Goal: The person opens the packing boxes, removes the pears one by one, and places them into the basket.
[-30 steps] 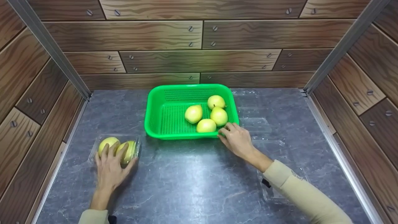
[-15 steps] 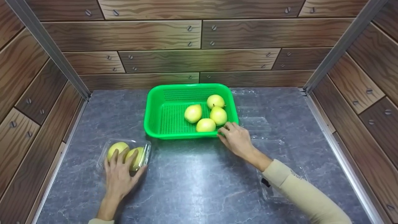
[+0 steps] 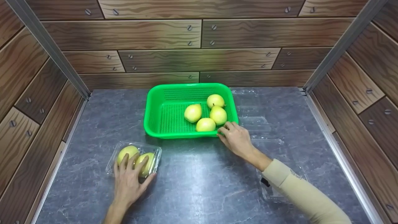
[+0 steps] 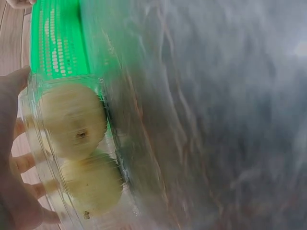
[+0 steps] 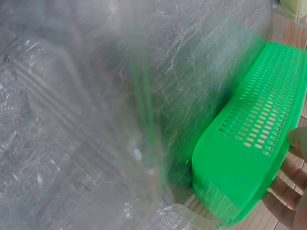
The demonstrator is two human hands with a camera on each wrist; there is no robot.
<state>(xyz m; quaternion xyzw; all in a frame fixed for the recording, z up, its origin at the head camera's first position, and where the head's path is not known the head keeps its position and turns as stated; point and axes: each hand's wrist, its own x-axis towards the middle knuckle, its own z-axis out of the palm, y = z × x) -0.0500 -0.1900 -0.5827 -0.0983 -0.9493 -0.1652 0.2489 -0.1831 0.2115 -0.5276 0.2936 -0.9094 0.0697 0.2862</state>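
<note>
The left hand (image 3: 129, 185) grips a clear box (image 3: 158, 154) at 8 o'clock on the table (image 3: 186, 193), fingers bent over its top and thumb along its 4 o'clock side. The left wrist view shows the fingertips against the plastic, the thumb near one end; whether the box lies flat or is a little raised, I cannot tell

Two pears sit side by side in the box: a left pear (image 3: 128, 151) and a right pear (image 3: 150, 158), both partly behind the fingers

The green basket (image 3: 180, 135) stands upright at 12 o'clock, well apart from the hand on the box. The right hand (image 3: 237, 139) pinches its rim at the basket's 4 o'clock corner, fingers curled over the edge

Four more pears rest in the basket, mostly in its right half: a back pear (image 3: 215, 101) at 2 o'clock, a stemmed pear (image 3: 218, 115) near 3, a front pear (image 3: 205, 125) at 5 and a middle pear (image 3: 193, 113) near the centre

Clear plastic (image 3: 253, 123) lies at 3 o'clock, just beside the basket, and a clear tray (image 3: 270, 146) at 4, partly under the right sleeve (image 3: 304, 189). Plank-patterned panels (image 3: 161, 34) rise at 12 o'clock
</note>
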